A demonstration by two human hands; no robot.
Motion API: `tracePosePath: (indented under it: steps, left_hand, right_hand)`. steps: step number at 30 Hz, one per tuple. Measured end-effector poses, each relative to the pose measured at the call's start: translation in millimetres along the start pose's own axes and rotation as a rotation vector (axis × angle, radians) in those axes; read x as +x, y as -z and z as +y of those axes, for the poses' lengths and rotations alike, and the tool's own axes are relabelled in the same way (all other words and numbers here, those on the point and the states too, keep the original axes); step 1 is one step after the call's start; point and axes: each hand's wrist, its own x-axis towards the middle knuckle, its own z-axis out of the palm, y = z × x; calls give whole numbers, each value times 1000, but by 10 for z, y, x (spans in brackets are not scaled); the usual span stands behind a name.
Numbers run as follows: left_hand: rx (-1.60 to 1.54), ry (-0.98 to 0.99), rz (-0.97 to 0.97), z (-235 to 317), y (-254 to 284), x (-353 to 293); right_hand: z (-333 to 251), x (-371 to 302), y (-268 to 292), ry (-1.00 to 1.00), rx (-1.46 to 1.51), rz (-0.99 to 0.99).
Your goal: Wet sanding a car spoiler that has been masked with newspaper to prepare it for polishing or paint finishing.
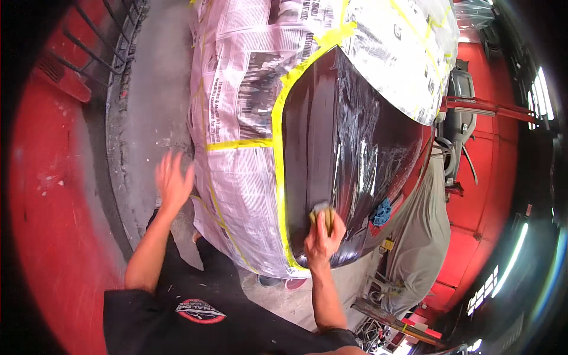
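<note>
My right hand (324, 239) grips a yellowish sponge-like pad (323, 219) with a greyish top. It is pressed to the near part of a dark, wet-looking car panel (319, 136), whose surface shines with streaks of light. Yellow masking tape (278, 160) edges this bare panel, and printed newspaper (242, 189) covers the bodywork around it. Off to the left, my left hand (173, 180) is raised beside the papered side with its fingers spread. Nothing is in it, and its outline is slightly blurred.
A crumpled blue cloth (381, 212) lies at the panel's right edge. Behind it, a grey cover (420, 236) drapes over something large. Bucket-like containers (294, 284) stand on the floor below the car. A red wall (53, 236) and dark metal bars (94, 53) line the left.
</note>
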Motion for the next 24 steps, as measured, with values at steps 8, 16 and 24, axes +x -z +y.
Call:
tracePosePath:
  steps: [8,16,24]
  left_hand:
    - [583,726,-1433,-1534,-631,-1924]
    - [566,818,-1429,-1759,-629,-1627]
    - [554,624,-1156,-1413,-884,-1711]
  right_hand:
    - [-413,1928,-629,70,89,154]
    - [-335,1119,-441,75,91,61]
    - [-285,2519,-700,112,47,172]
